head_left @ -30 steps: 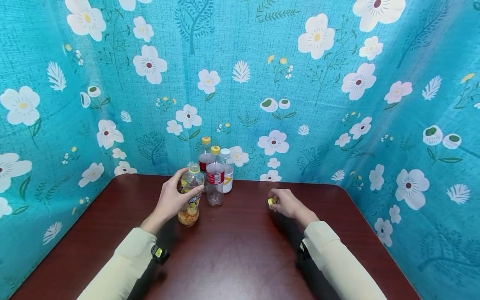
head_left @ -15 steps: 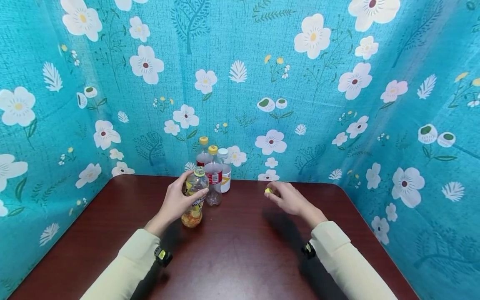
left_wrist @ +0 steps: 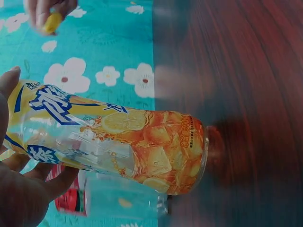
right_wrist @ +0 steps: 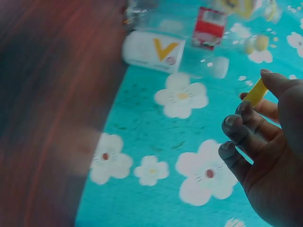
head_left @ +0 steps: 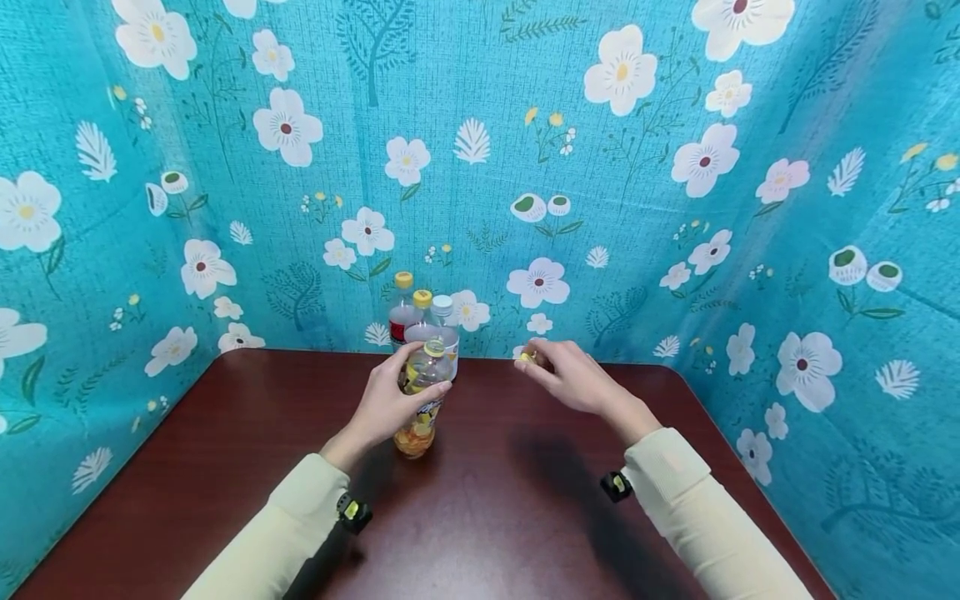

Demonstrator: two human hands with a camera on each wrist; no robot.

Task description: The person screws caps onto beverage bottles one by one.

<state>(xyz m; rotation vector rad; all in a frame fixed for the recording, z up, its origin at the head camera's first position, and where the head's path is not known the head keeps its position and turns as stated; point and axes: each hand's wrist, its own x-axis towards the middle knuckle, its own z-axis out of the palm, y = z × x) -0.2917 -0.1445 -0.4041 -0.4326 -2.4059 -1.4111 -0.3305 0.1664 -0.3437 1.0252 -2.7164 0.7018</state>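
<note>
My left hand [head_left: 393,398] grips a clear plastic drink bottle [head_left: 417,429] around its upper part, thumb on the near side. The bottle has a yellow label with lemon and ice-cube pictures, and its neck [head_left: 433,347] is uncapped. In the left wrist view the bottle's base [left_wrist: 201,158] is close over the tabletop. Off to the right and raised above the table, my right hand [head_left: 573,379] pinches a yellow bottle cap [right_wrist: 256,92] between thumb and fingers. The fingers partly cover the cap [head_left: 527,357] in the head view.
Behind the held bottle stand two clear bottles with yellow caps [head_left: 403,280] and red labels [right_wrist: 209,28], and a white-capped bottle [right_wrist: 154,52] with a white label. The dark red-brown table [head_left: 480,517] meets a blue floral curtain [head_left: 630,208] at its back and sides.
My left hand has carried the bottle to the right, in front of the standing bottles. My right hand has lifted the cap up off the table area and moved slightly left.
</note>
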